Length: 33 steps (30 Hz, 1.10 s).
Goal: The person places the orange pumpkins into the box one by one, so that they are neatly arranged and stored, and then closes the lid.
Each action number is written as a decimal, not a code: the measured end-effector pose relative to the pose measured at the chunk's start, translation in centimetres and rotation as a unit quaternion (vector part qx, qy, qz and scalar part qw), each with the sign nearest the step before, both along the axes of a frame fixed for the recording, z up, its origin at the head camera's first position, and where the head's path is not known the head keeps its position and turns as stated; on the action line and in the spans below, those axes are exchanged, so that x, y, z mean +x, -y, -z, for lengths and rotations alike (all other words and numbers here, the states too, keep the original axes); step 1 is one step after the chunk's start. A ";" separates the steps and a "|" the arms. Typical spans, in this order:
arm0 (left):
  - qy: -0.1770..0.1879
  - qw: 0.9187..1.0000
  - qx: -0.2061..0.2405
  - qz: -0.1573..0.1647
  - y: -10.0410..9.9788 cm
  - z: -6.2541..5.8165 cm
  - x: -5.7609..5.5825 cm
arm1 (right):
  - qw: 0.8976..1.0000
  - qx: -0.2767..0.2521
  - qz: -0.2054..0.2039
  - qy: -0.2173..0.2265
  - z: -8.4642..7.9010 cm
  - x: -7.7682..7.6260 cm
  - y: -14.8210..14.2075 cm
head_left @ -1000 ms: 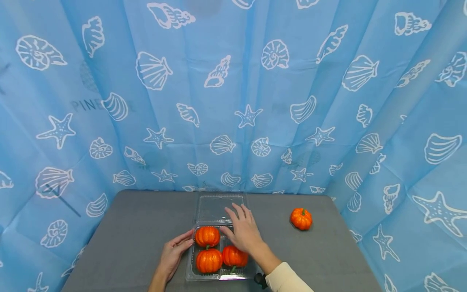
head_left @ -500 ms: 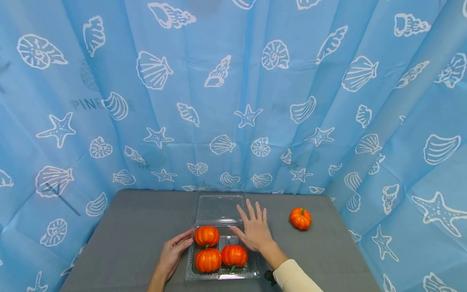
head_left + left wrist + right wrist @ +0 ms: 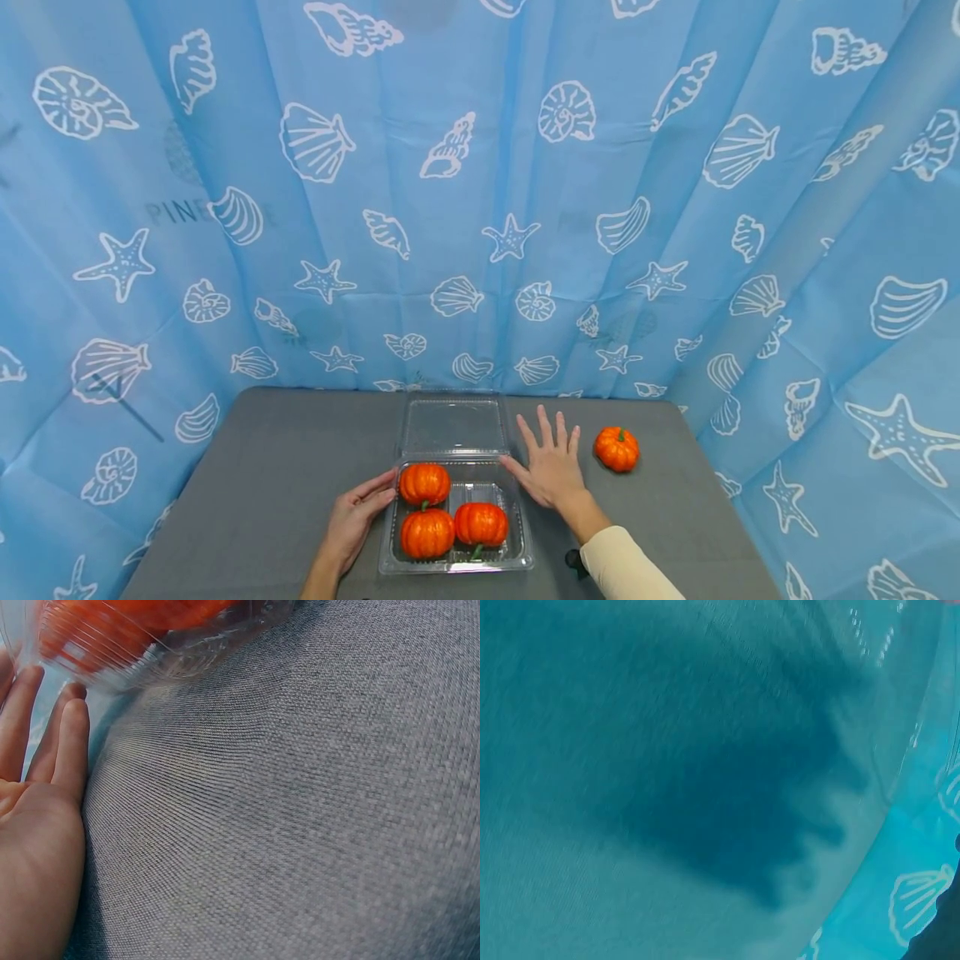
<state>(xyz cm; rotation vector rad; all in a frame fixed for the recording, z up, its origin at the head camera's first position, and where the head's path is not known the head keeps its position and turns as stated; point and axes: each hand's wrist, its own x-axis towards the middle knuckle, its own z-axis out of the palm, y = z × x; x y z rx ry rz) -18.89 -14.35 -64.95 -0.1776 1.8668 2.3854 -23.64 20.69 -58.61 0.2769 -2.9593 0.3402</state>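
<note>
A clear plastic clamshell container (image 3: 450, 567) lies on the table with its lid (image 3: 454, 427) folded back. Three orange pumpkins sit in it: one at the back left (image 3: 424, 483), one at the front left (image 3: 427, 533) and one at the front right (image 3: 482, 524). The back right section shows bare plastic. My left hand (image 3: 355, 518) has its fingertips at the container's left side; in the left wrist view its fingers (image 3: 71, 742) are straight. Spread and holding nothing, my right hand (image 3: 555, 468) is over the table, between the container and a fourth, smaller-looking pumpkin (image 3: 617, 449).
Grey cloth covers the table (image 3: 285, 467). A blue curtain (image 3: 480, 250) with white shell prints hangs right behind the back edge and along both sides. In the right wrist view, a hand-shaped shadow (image 3: 735, 810) falls on the cloth.
My right hand has moved right, from over the container to the cloth beside it, its fingers spreading wider. The back right section has come into view. My left hand has stayed in place.
</note>
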 end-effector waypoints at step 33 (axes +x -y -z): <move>-0.019 1.000 0.003 0.001 0.0 0.0 0.0 | 0.996 0.016 0.083 0.034 -1.2 -0.4 -8.9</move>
